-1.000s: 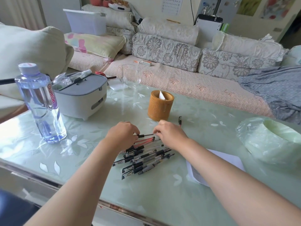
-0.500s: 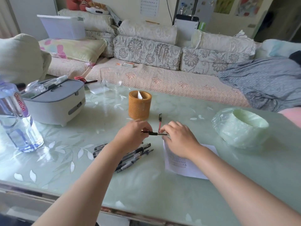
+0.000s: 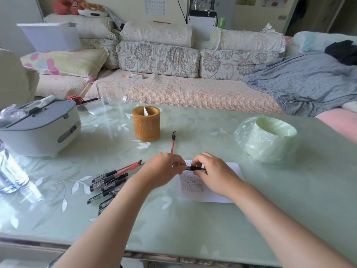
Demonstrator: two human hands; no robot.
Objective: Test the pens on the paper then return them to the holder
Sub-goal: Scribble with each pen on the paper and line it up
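Observation:
A black pen (image 3: 194,168) lies level between my two hands, just above the white paper (image 3: 231,171) on the glass table. My left hand (image 3: 161,171) pinches its left end and my right hand (image 3: 214,173) pinches its right end. A pile of several black and red pens (image 3: 111,180) lies on the table to the left of my left arm. One red pen (image 3: 173,142) lies alone beyond my hands. The brown woven holder (image 3: 146,123) stands upright further back, with only a white scrap inside.
A grey and white box (image 3: 38,128) stands at the left, a water bottle (image 3: 9,171) at the left edge, a clear glass (image 3: 111,97) behind the holder. A pale green bag-wrapped roll (image 3: 266,136) sits at the right. A sofa runs behind the table.
My hands took one black pen out of the pile and carried it rightward over the paper. The view swung right, so the pile now lies to my left.

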